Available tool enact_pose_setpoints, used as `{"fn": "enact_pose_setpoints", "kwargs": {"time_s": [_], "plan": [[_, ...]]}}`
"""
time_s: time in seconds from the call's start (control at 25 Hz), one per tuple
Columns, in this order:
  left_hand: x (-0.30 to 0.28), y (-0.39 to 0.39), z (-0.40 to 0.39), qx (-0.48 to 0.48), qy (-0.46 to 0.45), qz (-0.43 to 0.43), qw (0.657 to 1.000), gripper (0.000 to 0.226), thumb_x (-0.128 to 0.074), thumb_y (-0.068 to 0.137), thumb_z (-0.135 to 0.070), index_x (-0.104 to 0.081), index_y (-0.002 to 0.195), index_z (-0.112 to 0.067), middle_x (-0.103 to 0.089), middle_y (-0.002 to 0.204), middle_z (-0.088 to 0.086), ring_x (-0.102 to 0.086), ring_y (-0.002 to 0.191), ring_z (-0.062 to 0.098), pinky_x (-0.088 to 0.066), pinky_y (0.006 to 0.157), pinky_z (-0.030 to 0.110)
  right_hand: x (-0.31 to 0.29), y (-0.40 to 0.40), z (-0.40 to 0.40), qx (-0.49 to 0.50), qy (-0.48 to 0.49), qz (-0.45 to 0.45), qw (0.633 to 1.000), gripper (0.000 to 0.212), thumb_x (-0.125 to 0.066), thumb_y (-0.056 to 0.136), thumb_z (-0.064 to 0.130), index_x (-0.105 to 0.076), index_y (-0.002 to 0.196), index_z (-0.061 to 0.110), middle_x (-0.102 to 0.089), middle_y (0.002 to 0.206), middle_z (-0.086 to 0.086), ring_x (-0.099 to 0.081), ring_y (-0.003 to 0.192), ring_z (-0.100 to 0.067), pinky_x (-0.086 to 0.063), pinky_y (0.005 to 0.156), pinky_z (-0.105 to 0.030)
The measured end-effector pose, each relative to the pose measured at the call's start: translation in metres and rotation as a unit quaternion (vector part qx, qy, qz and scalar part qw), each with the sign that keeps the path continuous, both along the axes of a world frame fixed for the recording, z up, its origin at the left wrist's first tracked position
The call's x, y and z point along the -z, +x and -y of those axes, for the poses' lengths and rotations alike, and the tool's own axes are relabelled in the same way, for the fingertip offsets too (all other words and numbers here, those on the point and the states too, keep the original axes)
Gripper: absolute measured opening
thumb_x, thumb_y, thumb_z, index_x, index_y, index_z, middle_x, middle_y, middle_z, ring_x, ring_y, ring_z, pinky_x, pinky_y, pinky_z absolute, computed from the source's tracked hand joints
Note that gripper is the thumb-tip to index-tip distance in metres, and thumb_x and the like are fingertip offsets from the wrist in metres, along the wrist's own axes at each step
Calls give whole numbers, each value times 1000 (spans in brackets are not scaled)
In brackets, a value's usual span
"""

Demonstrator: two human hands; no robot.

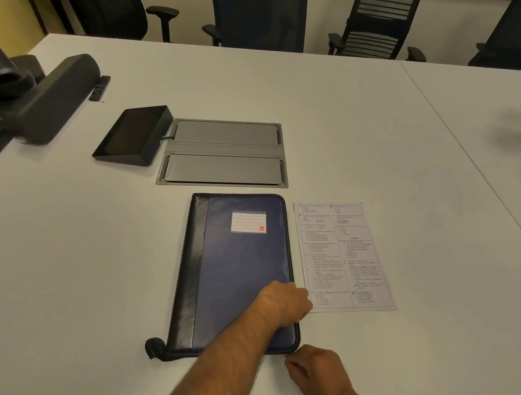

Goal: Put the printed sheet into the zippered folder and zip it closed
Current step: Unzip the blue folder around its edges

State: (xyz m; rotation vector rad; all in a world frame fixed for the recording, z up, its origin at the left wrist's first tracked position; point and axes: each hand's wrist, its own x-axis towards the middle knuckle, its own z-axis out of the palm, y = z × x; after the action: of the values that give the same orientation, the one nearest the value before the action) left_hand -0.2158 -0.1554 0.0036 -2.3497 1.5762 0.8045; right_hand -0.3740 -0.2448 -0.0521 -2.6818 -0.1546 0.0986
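The zippered folder [242,267] lies flat on the white table, with a blue cover, a black spine on the left and a white label. Its zip's loose tail curls out at the near left corner. The printed sheet [341,255] rests flat just to the folder's right. My left hand [286,301] reaches across the cover and its fingers curl over the folder's right edge, next to the sheet's near left corner. My right hand [315,370] sits on the table at the folder's near right corner with curled fingers. Whether it pinches the zip there is hidden.
Behind the folder a grey cable hatch [225,153] is set into the table [79,261]. A black wedge-shaped screen [131,136] stands to its left, with a black device [53,99] further left. Office chairs [256,12] line the far edge.
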Motion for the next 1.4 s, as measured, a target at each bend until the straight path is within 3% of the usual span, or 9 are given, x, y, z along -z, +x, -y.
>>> {"fn": "enact_pose_setpoints", "kwargs": {"time_s": [0.2, 0.28, 0.4, 0.6, 0.84, 0.92, 1.0, 1.24, 1.4], "plan": [[3, -3, -2, -11, -8, 7, 1000, 23, -56, 97, -11, -56, 120, -9, -54, 119, 11, -55, 106, 28, -55, 83, 45, 2, -2, -34, 82, 55, -66, 993, 16, -87, 58, 21, -74, 64, 30, -70, 58, 13, -61, 47, -3, -43, 48, -6], [5, -5, -3, -16, -14, 13, 1000, 25, -56, 97, -10, -55, 122, -8, -54, 120, 11, -56, 106, 28, -56, 82, 44, 5, 2, -45, 123, 60, -73, 988, 8, -72, 78, 30, -78, 84, 30, -76, 81, 11, -68, 70, -5, -40, 65, -4], [9, -7, -4, -24, -17, 13, 1000, 30, -56, 97, -10, -52, 126, -9, -52, 124, 11, -53, 110, 29, -55, 84, 44, 17, 5, -57, 160, 94, -153, 971, 29, -52, 94, 34, -73, 111, 24, -73, 113, 2, -66, 101, -13, -40, 84, -10], [15, -10, -15, -51, -65, -32, 996, 30, -59, 93, -6, -53, 122, -12, -51, 125, 9, -52, 109, 28, -54, 83, 43, 8, 1, -60, 172, 99, -148, 969, 22, -58, 84, 38, -76, 87, 26, -76, 80, 8, -66, 73, -8, -43, 66, -10], [16, -31, -52, -227, -201, -108, 947, 19, -59, 92, -23, -56, 110, -16, -50, 117, 2, -57, 96, 25, -52, 79, 41, 1, 4, -58, 185, 91, -160, 965, 24, -63, 80, 37, -71, 64, 20, -62, 50, 17, -57, 54, -5, -32, 47, -3], [19, -44, -73, -298, -186, -82, 933, 16, -60, 91, -33, -57, 96, -19, -59, 105, 3, -62, 91, 27, -52, 76, 40, -2, 2, -59, 188, 110, -162, 963, 30, -65, 78, 36, -63, 51, 25, -54, 42, 24, -51, 45, -1, -32, 46, -6], [25, -60, -95, -351, -133, -40, 926, 24, -58, 89, -45, -62, 91, -21, -68, 94, 4, -65, 87, 27, -55, 76, 39, -4, 2, -61, 192, 122, -153, 962, 24, -67, 77, 35, -64, 54, 28, -55, 44, 25, -48, 44, -3, -33, 47, -7], [40, -100, -124, -502, -147, -102, 846, 42, -57, 83, -50, -70, 73, -12, -69, 67, 1, -61, 61, 15, -51, 61, 28, -7, 1, -65, 207, 134, -159, 956, 25, -71, 75, 32, -66, 51, 39, -65, 58, 31, -65, 61, 1, -43, 53, -5], [47, -116, -120, -602, -261, -247, 713, 33, -63, 86, -34, -70, 62, -11, -66, 54, 1, -56, 49, 8, -53, 60, 30, -10, -1, -69, 184, 147, -146, 961, 17, -70, 77, 31, -73, 65, 43, -65, 56, 30, -66, 63, 5, -47, 57, -8]]}}
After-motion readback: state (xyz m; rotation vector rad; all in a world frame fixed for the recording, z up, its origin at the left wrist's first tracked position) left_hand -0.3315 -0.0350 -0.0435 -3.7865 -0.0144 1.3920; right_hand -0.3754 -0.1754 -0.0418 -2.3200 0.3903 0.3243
